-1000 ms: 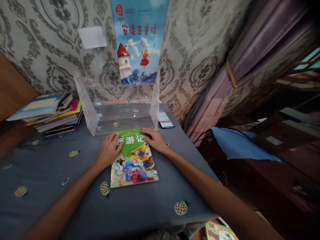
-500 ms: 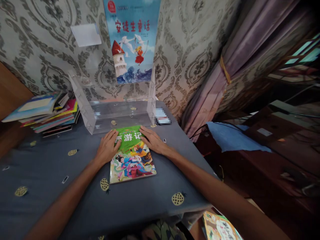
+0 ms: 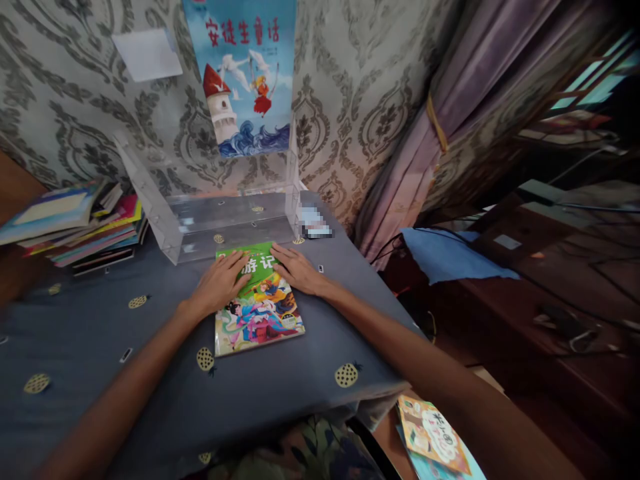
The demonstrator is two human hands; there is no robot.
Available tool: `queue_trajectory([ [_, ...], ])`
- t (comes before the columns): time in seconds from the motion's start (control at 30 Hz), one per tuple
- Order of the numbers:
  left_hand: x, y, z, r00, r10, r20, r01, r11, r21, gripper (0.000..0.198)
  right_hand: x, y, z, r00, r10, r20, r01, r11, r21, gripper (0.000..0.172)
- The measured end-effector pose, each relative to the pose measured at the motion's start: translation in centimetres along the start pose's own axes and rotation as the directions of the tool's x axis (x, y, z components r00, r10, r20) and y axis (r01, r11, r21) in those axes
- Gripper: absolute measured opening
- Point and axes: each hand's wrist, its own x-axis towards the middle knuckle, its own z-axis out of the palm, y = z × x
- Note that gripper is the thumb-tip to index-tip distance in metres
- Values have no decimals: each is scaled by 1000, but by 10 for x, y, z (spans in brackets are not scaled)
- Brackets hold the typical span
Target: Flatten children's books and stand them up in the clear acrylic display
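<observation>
A picture book (image 3: 260,320) with a green top and colourful cartoon figures lies closed on the cloth-covered table. My left hand (image 3: 223,280) rests flat over its upper left part, fingers stretched across the cover and hiding some of the title. At the upper right edge, my right hand (image 3: 299,270) lies with fingers extended onto the cover. Neither hand grasps the book. Just behind it stands a clear plastic rack (image 3: 167,230), with nothing seen on its lower shelf. Above the rack, a blue book cover (image 3: 247,87) with red characters is upright against the wall.
A pile of books (image 3: 95,227) sits on the left of the grey tablecloth (image 3: 165,407). Right of the rack is a small blurred item (image 3: 314,221). More books (image 3: 433,433) are low beside the table's right corner. A purple curtain (image 3: 400,180) hangs at right.
My left hand has slid right and inward over the cover, now hiding the first title character. The right hand stays at the upper right edge. The whole view has shifted slightly.
</observation>
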Motion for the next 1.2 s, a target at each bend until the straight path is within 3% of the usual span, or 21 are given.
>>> queue_trajectory([
  [0.17, 12, 19, 10, 997, 65, 28, -64, 997, -38, 60, 0, -2, 1, 1000, -3, -16, 3, 1000, -11, 51],
  [0.37, 14, 22, 10, 997, 71, 16, -70, 996, -48, 57, -3, -7, -2, 1000, 9, 2, -9, 1000, -19, 51],
  [0.73, 11, 27, 1, 980, 199, -8, -199, 979, -46, 51, -48, -26, -6, 999, -45, 27, 45, 999, 13, 57],
  [0.9, 8, 35, 0, 986, 163, 14, -162, 985, -58, 49, -48, -28, -6, 999, -34, 29, 34, 999, 5, 56],
  [1.2, -7, 49, -4, 969, 240, 56, -230, 963, -139, 59, -48, -24, -8, 998, -47, 47, 44, 997, 63, 64],
])
